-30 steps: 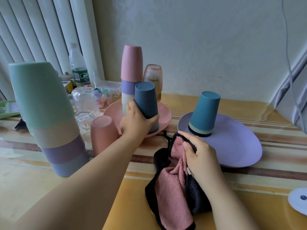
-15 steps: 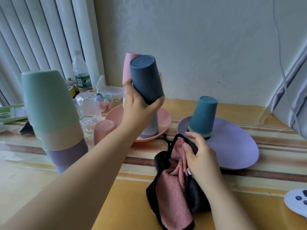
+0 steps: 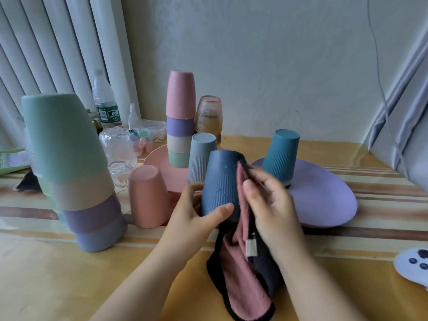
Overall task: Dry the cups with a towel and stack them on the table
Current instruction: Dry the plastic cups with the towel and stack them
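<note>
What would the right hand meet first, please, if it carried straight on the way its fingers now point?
The right hand points up-left; past the towel it presses, the dark blue cup comes first.

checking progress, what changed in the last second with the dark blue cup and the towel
The left hand lifted the dark blue cup off the grey cup on the pink plate and brought it near. The right hand raised the towel against its side. The stacks and purple plate stayed put.
</note>
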`<state>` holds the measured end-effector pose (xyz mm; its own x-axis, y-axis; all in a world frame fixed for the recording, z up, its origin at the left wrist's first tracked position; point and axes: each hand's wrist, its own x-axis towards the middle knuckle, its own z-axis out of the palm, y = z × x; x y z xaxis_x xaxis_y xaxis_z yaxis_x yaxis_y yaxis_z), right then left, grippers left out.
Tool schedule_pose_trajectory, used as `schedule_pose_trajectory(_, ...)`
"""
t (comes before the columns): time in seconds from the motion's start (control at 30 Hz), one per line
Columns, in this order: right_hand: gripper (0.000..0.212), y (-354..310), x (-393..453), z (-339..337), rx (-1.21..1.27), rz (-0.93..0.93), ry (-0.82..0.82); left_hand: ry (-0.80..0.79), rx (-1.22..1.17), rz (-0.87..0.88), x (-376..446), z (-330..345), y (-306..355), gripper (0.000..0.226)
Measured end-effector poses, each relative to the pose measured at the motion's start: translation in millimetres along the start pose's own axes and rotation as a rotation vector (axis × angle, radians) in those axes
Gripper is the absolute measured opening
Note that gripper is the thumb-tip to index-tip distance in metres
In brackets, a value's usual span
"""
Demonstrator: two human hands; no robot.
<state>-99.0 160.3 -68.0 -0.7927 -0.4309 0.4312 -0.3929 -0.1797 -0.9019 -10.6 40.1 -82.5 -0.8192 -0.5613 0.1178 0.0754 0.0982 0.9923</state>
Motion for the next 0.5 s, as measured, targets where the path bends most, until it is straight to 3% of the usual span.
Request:
schedule_pose_trajectory(0.1, 0.040, 0, -6, 12, -0.171, -0.083, -0.298, 0.054, -0.162, -0.004, 5, -5, -1, 0.050)
schedule_pose_trajectory(0.2, 0.045, -1, -10, 20, -0.368, -0.149, -0.428, 0.012, -0.219, 0.001, 8, -12, -3, 0.043)
schedule_pose_trajectory(0.27, 0.044, 0, -14, 25, -0.443, -0.163, -0.429, -0.057, -0.218, 0.001, 6, -11, -4, 0.034)
schedule_pose_trajectory(0.37, 0.043, 3, -14, 27, -0.494, -0.211, -0.315, -0.148, -0.126, 0.060, 2, -8, -6, 0.040)
schedule_pose_trajectory(0.5, 0.039, 0, -6, 19, -0.341, -0.200, -0.187, -0.226, -0.078, 0.112, -4, -2, -2, 0.038)
